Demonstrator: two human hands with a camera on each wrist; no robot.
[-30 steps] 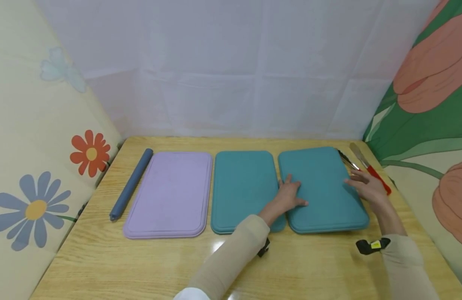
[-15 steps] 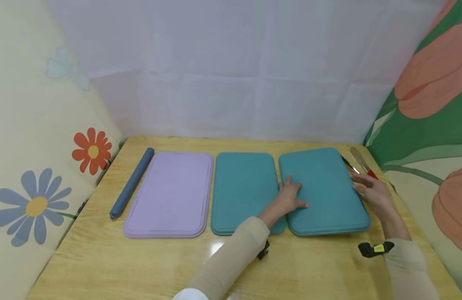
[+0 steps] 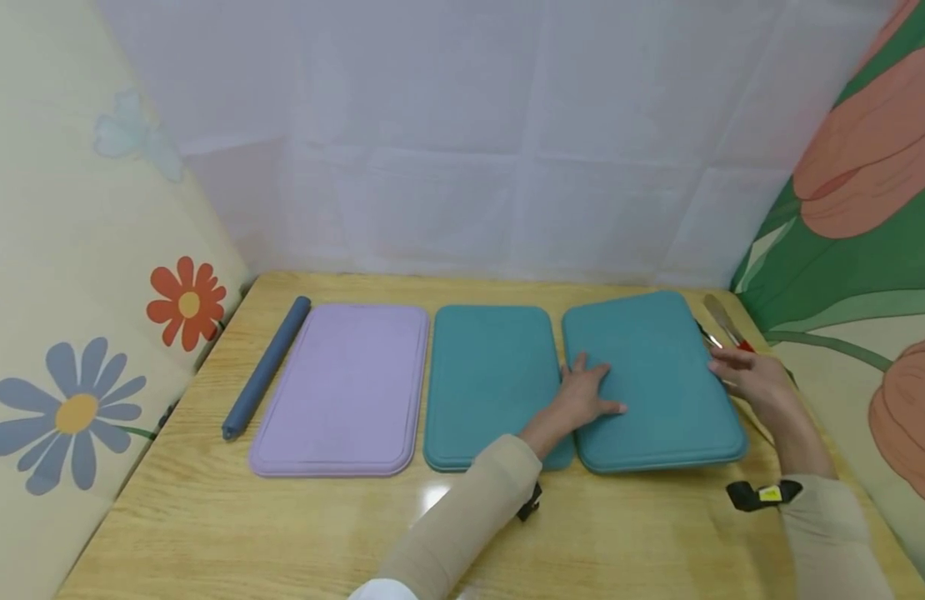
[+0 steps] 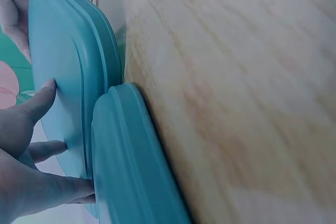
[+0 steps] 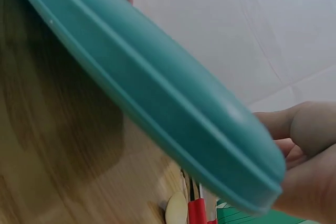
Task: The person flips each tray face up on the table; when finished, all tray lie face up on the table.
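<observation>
A flat teal case (image 3: 657, 367) with rounded corners lies tilted at the right, its right side raised off the table. Fingers of my right hand (image 3: 766, 387) hold that raised edge; the right wrist view shows them at the case's rim (image 5: 210, 135). My left hand (image 3: 578, 396) has its fingers spread. Its thumb and some fingertips touch the tilted case's left part, while other fingers reach into the gap beside a second teal case (image 3: 485, 358), as the left wrist view shows. That second case lies flat. To its left is a purple case (image 3: 342, 383).
A dark blue roll-shaped bar (image 3: 266, 367) lies along the table's left side. Right of the tilted case are a metal-bladed tool (image 3: 721, 317) with a red handle and a thin dark tool (image 3: 708, 333). A pale oval piece (image 5: 177, 209) shows beneath the case's edge. Curtains enclose the wooden table (image 3: 620, 533).
My right hand has moved right, onto the case's edge, covering most of the red handle. The tilted case's right side has shifted slightly right and up. My left hand has hardly moved.
</observation>
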